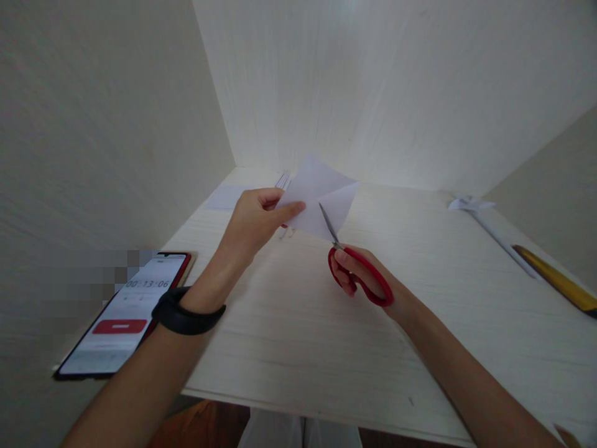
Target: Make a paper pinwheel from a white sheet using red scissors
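Observation:
A white square of paper [317, 180] with a crease across it is held up over the table. My left hand [261, 214] pinches its left side, thumb on top. The scissors [368, 274] have red handles, and my right hand [352, 267] is closed around them. Their metal blade lies over the paper's lower corner, pointing up and left toward its middle. Whether the second blade is beneath the sheet is hidden.
A phone [125, 317] with a running timer lies at the table's left edge. Behind my left hand are a flat paper sheet [226, 197] and several thin sticks [282, 180]. At right lie a white stick topped with a paper pinwheel [469, 203] and a yellow-black cutter [555, 280]. Walls enclose the table [298, 336].

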Available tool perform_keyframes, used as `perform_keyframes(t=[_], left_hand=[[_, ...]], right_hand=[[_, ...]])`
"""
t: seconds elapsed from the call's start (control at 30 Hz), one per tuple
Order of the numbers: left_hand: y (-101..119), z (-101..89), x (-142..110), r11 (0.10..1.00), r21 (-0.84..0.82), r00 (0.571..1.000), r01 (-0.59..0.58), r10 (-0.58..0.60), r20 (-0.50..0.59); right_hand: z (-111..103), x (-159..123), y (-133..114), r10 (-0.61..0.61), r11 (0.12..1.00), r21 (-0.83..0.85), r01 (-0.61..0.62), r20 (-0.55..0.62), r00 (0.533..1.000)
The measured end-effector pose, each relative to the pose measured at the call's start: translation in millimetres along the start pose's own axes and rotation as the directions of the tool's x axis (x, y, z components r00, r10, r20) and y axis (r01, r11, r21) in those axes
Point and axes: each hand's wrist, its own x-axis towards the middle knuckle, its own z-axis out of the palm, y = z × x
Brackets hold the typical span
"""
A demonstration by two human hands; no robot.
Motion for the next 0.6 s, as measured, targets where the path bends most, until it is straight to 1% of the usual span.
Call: perform_keyframes(t=[0.17, 0.3, 0.47, 0.6], left_hand=[[0.2, -0.3, 0.3, 1.0, -0.009, 1.0, 0.009, -0.009, 0.003], [-0.3, -1.0, 0.8, 1.0, 0.013, 1.0, 0.002, -0.002, -0.008], [0.1, -1.0, 0.2, 1.0, -0.01, 1.0, -0.001, 0.001, 0.008], [0.2, -0.9, 0.7, 1.0, -0.012, 1.0, -0.002, 0.002, 0.011]], right_hand=[[0.4, -0.4, -0.8, 0.025, 1.0, -0.007, -0.025, -0.017, 1.0], [1.5, -0.3, -0.7, 0.019, 1.0, -0.009, -0.019, -0.015, 1.0], [1.7, -0.8, -0.5, 0.026, 0.999, -0.029, -0.027, -0.031, 0.999], [2.1, 0.1, -2.8, 0.054, 0.997, -0.054, -0.056, -0.052, 0.997]])
